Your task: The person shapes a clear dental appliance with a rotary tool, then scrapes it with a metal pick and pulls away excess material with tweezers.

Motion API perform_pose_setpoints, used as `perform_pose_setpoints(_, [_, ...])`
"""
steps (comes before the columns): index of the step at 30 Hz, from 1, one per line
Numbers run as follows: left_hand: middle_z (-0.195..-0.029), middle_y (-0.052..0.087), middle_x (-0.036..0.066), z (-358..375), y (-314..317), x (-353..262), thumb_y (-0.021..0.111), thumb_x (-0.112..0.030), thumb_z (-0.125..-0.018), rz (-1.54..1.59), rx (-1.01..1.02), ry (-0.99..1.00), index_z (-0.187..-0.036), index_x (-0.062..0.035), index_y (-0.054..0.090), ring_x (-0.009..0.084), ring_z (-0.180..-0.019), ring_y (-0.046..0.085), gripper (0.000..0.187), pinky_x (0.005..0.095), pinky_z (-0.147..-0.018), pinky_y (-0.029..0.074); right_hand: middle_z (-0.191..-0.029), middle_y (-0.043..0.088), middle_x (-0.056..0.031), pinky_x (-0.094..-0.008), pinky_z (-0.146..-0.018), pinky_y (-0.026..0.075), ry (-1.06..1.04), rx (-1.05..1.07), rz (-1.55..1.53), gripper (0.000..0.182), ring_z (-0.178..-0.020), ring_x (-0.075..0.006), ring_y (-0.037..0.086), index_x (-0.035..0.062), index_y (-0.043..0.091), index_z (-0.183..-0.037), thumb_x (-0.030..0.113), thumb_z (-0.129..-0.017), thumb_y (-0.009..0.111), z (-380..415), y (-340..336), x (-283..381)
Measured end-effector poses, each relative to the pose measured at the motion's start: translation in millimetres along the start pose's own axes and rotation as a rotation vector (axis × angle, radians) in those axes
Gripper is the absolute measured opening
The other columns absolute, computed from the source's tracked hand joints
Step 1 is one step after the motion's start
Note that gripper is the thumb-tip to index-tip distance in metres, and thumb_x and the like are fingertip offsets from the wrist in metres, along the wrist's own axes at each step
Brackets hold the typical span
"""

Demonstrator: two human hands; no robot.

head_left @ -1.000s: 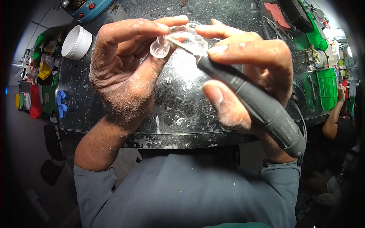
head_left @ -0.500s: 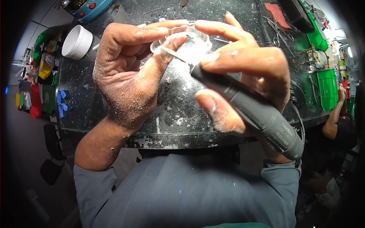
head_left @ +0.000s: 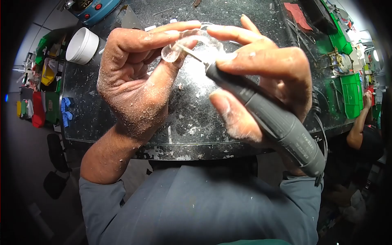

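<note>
A clear, arch-shaped dental splint (head_left: 170, 54) is pinched between the thumb and fingers of my left hand (head_left: 136, 81), which is dusted with pale shavings. My right hand (head_left: 269, 67) is wrapped round a black rotary handpiece (head_left: 281, 122), with a cord trailing from its rear end. The slim bur (head_left: 191, 53) at its front reaches the inner side of the splint's left part; whether it touches cannot be made out. My right fingertips rest near the splint's far right edge. White dust lies on the dark worktop (head_left: 192, 110) below.
A white tub (head_left: 82, 45) stands at the left, behind it a blue machine (head_left: 96, 10). Blue scraps (head_left: 66, 111) lie near the left edge. Scissors (head_left: 300, 34), red sheet (head_left: 298, 15) and green bins (head_left: 352, 96) are at the right. Another person's arm (head_left: 359, 122) shows far right.
The splint has tilted a little in my left fingers. The handpiece has shifted slightly, and its bur now points more steeply up toward the splint's left part.
</note>
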State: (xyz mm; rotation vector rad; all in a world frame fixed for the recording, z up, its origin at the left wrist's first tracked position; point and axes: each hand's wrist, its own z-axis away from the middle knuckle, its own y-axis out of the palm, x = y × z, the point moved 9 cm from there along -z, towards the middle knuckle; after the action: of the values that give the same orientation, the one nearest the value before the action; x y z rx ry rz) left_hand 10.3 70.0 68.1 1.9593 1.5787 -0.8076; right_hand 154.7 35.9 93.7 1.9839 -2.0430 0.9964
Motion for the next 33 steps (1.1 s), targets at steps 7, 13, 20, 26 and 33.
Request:
perform_pose_setpoints(7, [-0.105, 0.060, 0.033, 0, -2, -1, 0.057, 0.012, -0.084, -0.003, -0.019, 0.027, -0.098, 0.0012, 0.049, 0.0369, -0.106, 0.061, 0.019, 0.0385, -0.090, 0.052, -0.090, 0.063, -0.0117, -0.0639, -0.106, 0.019, -0.018, -0.036, -0.008, 0.040, -0.101, -0.0390, 0.062, 0.0020, 0.052, -0.105, 0.003, -0.071, 0.074, 0, -1, 0])
perform_pose_setpoints(13, [-0.101, 0.062, 0.028, 0, 0, -3, 0.059, 0.014, -0.082, -0.018, -0.028, 0.027, -0.097, 0.0016, 0.050, 0.0377, -0.104, 0.062, 0.022, 0.0415, -0.091, 0.053, -0.089, 0.063, -0.0101, -0.0576, -0.103, 0.031, -0.016, 0.034, -0.095, 0.052, -0.102, -0.0367, 0.061, 0.0057, 0.046, -0.114, 0.030, -0.079, 0.076, -1, -5, -13])
perform_pose_setpoints(20, [-0.103, 0.062, 0.025, -2, 6, -11, 0.060, 0.017, -0.079, -0.060, 0.073, 0.153, -0.100, 0.0015, 0.051, 0.0362, -0.106, 0.061, 0.028, 0.0417, -0.091, 0.052, -0.094, 0.064, -0.0136, -0.0308, -0.073, 0.057, 0.608, -0.144, -0.638, 0.026, -0.085, -0.0201, 0.067, -0.0014, 0.050, -0.113, 0.007, -0.090, 0.057, 0, 5, -32])
perform_pose_setpoints(26, [-0.112, 0.062, 0.019, 0, 10, 18, 0.048, -0.006, -0.090, 0.089, 0.083, -0.314, -0.119, 0.0065, 0.053, 0.0214, -0.094, 0.063, 0.032, 0.0281, -0.071, 0.050, -0.093, 0.064, -0.0116, -0.0302, -0.072, 0.056, 0.753, -0.288, -0.471, 0.027, -0.080, -0.0185, 0.067, 0.0032, 0.052, -0.111, 0.004, -0.086, 0.061, 6, -7, -39])
perform_pose_setpoints(33, [-0.105, 0.064, 0.017, 10, 7, 46, 0.055, -0.013, -0.094, 0.359, 0.034, -0.732, -0.118, 0.0047, 0.054, 0.0167, -0.084, 0.066, 0.030, 0.0198, -0.065, 0.051, -0.089, 0.066, -0.0127, -0.0289, -0.070, 0.057, 0.696, -0.199, -0.655, 0.024, -0.078, -0.0182, 0.068, 0.0024, 0.053, -0.110, 0.005, -0.087, 0.061, 5, -3, -43])
